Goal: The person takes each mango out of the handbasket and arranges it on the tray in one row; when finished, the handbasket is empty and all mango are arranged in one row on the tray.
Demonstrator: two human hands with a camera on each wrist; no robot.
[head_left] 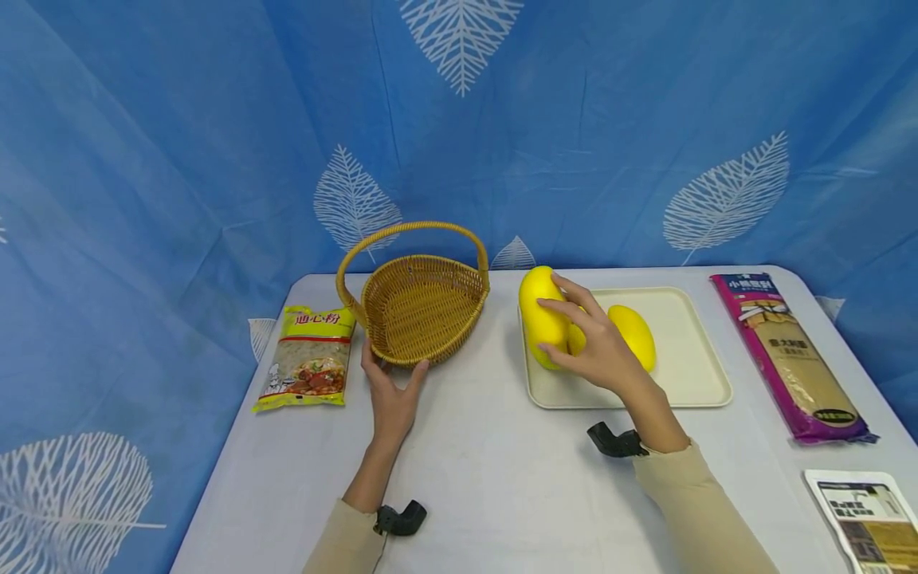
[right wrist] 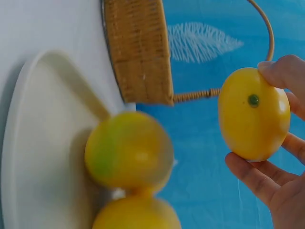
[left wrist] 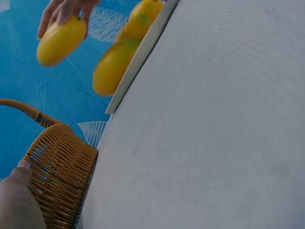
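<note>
My right hand (head_left: pixel 598 347) holds a yellow mango (head_left: pixel 539 299) above the left part of a cream tray (head_left: pixel 688 383). In the right wrist view, the fingers and thumb lie around this mango (right wrist: pixel 254 114), its green stem spot facing the camera. Three more mangoes (head_left: pixel 633 336) sit on the tray, partly hidden by the hand and the held mango. At the near left side of a brown wicker basket (head_left: pixel 423 311), my left hand (head_left: pixel 393 402) grips its lower wall, thumb spread from the fingers. The basket's visible inside is bare, its handle upright.
A yellow pasta bag (head_left: pixel 308 359) lies left of the basket. Right of the tray is a long purple noodle packet (head_left: pixel 792 359), with a white-edged packet (head_left: pixel 871 518) nearer the front corner. A blue leaf-print cloth (head_left: pixel 574 143) hangs behind the white table (head_left: pixel 502 478).
</note>
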